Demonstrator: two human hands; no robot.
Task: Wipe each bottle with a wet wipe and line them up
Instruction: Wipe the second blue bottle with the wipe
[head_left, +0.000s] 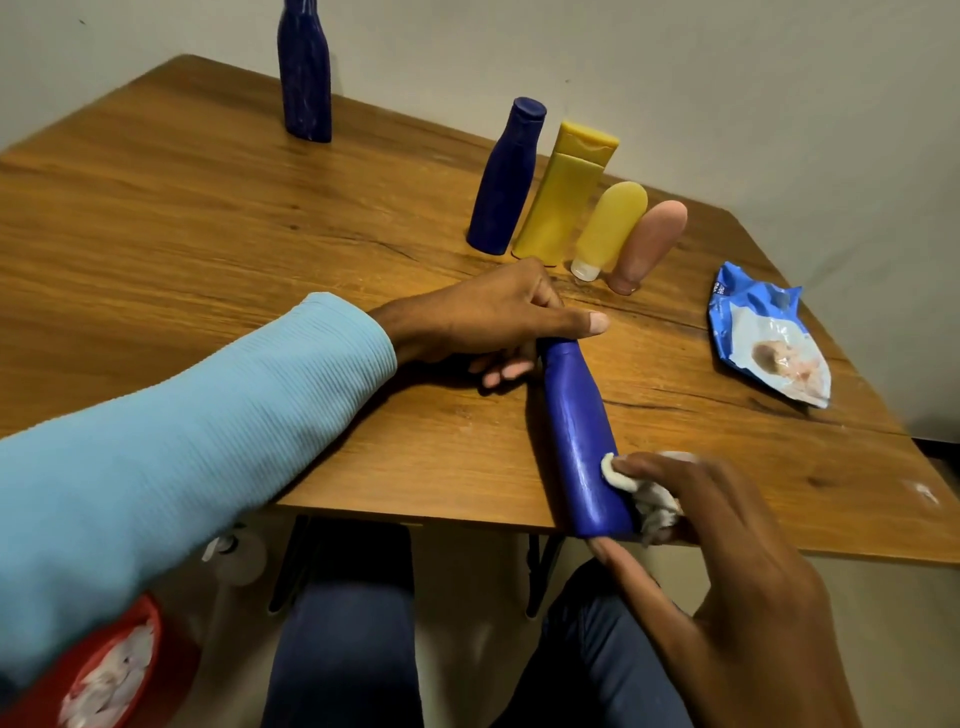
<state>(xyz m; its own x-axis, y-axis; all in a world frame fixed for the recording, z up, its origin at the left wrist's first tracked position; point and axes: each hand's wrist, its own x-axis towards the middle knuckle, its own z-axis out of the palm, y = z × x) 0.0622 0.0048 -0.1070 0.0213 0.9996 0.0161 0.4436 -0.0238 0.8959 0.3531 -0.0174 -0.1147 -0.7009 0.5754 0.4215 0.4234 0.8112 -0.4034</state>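
left hand (488, 322) grips glossy blue bottle (582, 441) neck; right hand (727, 525) pinches crumpled wipe (641, 493) on it

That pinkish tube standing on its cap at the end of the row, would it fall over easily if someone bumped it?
Probably. The pink tube stands on a narrow cap with its wider body above, so a nudge would likely tip it. It stands close beside the small yellow tube, which might topple too. It looks like soft plastic, so breakage seems unlikely.

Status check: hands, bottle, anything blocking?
Left hand grips blue bottle at cap. Right hand presses wet wipe on base. Four bottles lined up. Nothing blocking.
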